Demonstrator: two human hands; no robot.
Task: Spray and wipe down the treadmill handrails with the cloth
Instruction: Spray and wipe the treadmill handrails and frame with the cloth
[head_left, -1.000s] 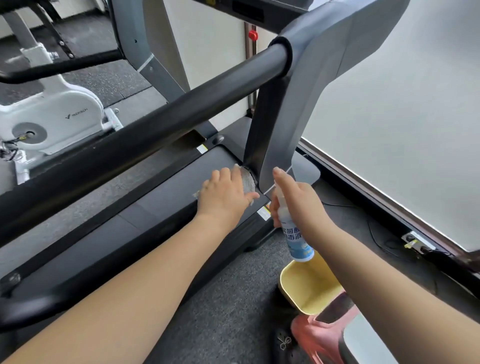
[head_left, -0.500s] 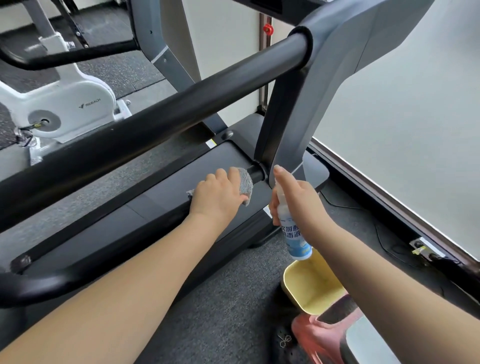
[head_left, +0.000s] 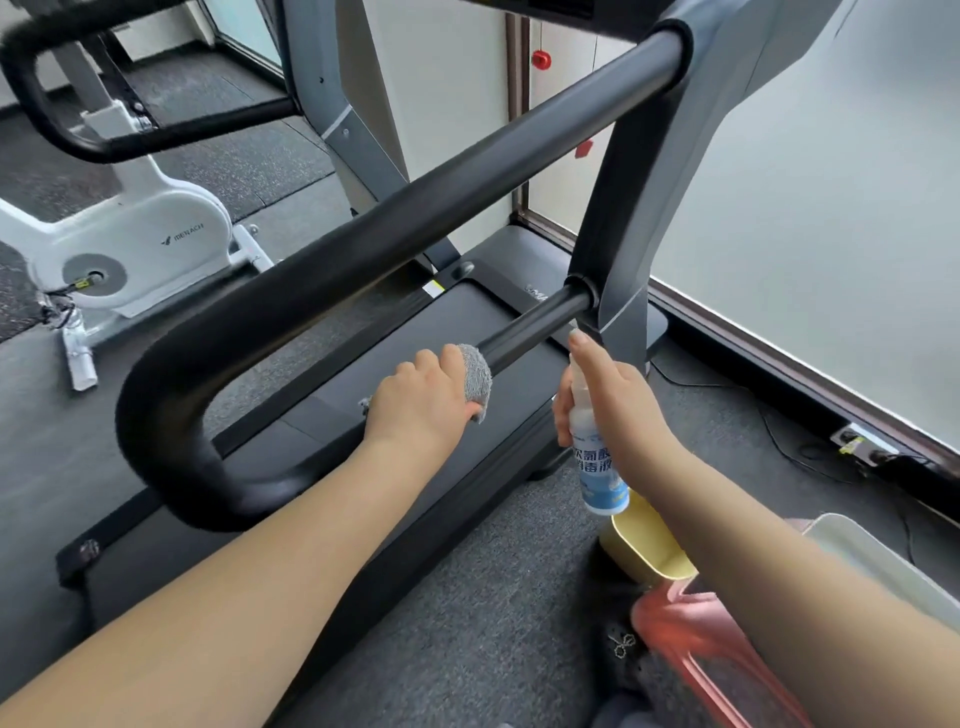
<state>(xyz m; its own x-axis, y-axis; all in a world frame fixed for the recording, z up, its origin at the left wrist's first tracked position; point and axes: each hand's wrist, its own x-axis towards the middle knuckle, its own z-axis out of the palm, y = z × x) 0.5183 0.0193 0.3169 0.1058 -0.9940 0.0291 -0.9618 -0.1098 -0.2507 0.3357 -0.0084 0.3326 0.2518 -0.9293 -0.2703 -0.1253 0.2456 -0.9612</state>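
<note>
Gripping Chinese-labelled spray bottle (head_left: 597, 462), right hand (head_left: 618, 400).

My left hand (head_left: 423, 402) is curled closed, knuckles up, arm stretched forward. My right hand (head_left: 615, 402) is wrapped shut, forefinger raised on top, forearm angled inward.

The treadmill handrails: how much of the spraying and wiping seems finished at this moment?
Done: nothing can be confirmed; no wet streaks show. In hand: the left hand presses the grey cloth around the lower handrail near the upright post, while the right hand holds the spray bottle beside it. Left: probably the thick upper handrail, which neither hand touches.
</note>
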